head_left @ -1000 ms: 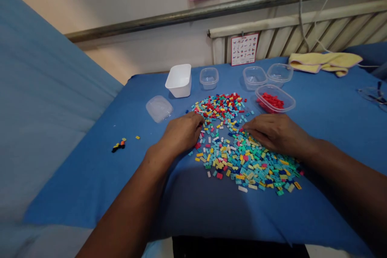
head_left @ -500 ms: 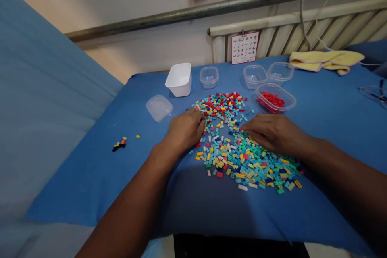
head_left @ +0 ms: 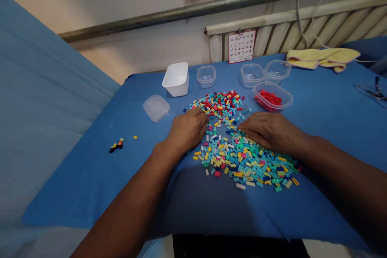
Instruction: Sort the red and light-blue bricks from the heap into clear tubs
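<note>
A loose spread of small toy building bricks (head_left: 248, 163) in turquoise, yellow, green, pink, white and blue covers the middle of the table. Mostly red and light blue ones make up its far part. At the left side of the spread is my left hand (head_left: 190, 127), fingers curled down among the bricks. My right hand (head_left: 269, 131) rests over the right side, its fingers pressed together and pointing left. What either hand's fingertips hold, if anything, is hidden. Behind my right hand, a clear plastic tub (head_left: 286, 102) contains red bricks (head_left: 270, 97).
Along the back stand a white tub (head_left: 175, 80) and clear tubs (head_left: 207, 78). A clear lid (head_left: 156, 109) lies left of the bricks, and a few black, orange and yellow pieces (head_left: 116, 145) farther left. A yellow cloth (head_left: 322, 58) and glasses (head_left: 375, 90) are at right.
My left hand has shifted slightly right and away from me over the bricks. The right hand stays nearly in place, and the view has turned a little.
</note>
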{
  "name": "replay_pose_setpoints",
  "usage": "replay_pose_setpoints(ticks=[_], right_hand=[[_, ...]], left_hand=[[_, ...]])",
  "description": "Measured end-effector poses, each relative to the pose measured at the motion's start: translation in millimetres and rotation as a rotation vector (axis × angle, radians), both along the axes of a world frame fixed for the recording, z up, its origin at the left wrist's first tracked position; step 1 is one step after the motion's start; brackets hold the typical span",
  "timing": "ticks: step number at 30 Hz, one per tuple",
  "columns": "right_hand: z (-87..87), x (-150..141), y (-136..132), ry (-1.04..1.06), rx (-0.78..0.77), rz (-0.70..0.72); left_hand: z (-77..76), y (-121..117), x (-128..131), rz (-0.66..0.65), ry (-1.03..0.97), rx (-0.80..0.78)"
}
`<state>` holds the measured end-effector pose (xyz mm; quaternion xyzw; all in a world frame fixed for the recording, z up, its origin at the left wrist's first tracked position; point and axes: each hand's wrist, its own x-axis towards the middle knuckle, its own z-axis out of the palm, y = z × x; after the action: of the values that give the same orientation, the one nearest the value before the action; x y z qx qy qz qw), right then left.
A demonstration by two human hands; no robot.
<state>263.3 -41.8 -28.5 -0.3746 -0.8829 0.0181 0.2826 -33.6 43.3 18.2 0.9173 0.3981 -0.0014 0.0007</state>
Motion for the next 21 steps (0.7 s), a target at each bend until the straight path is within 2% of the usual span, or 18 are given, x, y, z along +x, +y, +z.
replay_pose_setpoints(ticks=[6, 15, 18, 21], right_hand=[[-0.6, -0.5, -0.4, 0.004, -0.022, -0.008], [2.0, -2.7, -0.3, -0.014, -0.022, 0.008], [2.9, -3.7, 0.0, -0.018, -0.018, 0.007], [5.4, -9.4, -1.8, 0.012, 0.029, -0.008]], left_hand=[[8.0, -3.1, 1.4, 0.024, 0.031, -0.058], [7.2, 3.5, 5.6, 0.020, 0.083, -0.031], [5.5, 4.1, 1.8, 0.057, -0.014, -0.033], [1.8, -2.8, 3.1, 0.069, -0.325, -0.159]])
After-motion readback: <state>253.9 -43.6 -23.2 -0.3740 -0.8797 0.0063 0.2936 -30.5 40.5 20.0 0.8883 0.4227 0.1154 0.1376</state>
